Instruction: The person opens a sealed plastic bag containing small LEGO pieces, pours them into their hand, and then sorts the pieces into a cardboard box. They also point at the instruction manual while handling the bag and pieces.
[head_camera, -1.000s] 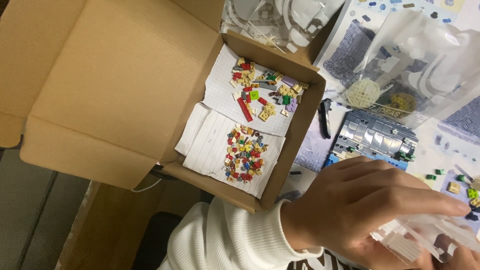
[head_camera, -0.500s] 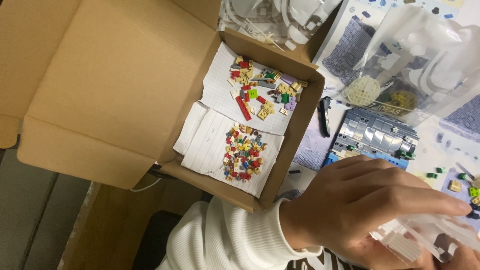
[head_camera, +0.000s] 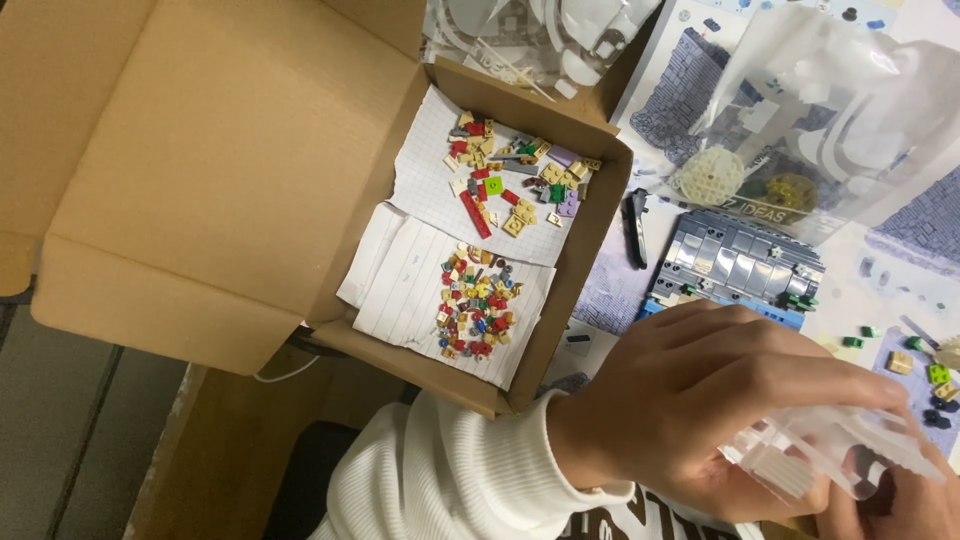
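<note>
Cardboard makes up the big open box (head_camera: 200, 170) up and to the left of your hands. Inside it lie two sheets of white paper. The far sheet (head_camera: 425, 175) holds a loose pile of tiny bricks (head_camera: 515, 180), red, tan, grey and green. The near sheet (head_camera: 410, 290), closer to your left wrist, holds a tighter pile of small bricks (head_camera: 478, 305) in red, yellow and blue.

Your left hand (head_camera: 720, 400), in a white sleeve (head_camera: 450, 480), sits low and to the right of the box. Its fingers are curled over a clear plastic bag (head_camera: 830, 450) with pale pieces inside, and they pinch it from the top. Your right hand (head_camera: 900, 500) peeks in at the bottom corner, right under the bag and touching it. You cannot tell how its fingers are set, since most of it is out of view.

Just above your left hand stands a grey and blue brick model (head_camera: 735, 265). Farther up is a big clear bag (head_camera: 830, 120) with a white ball-shaped piece in it. A few loose bricks (head_camera: 925, 370) lie just above the small bag, at the far right.
</note>
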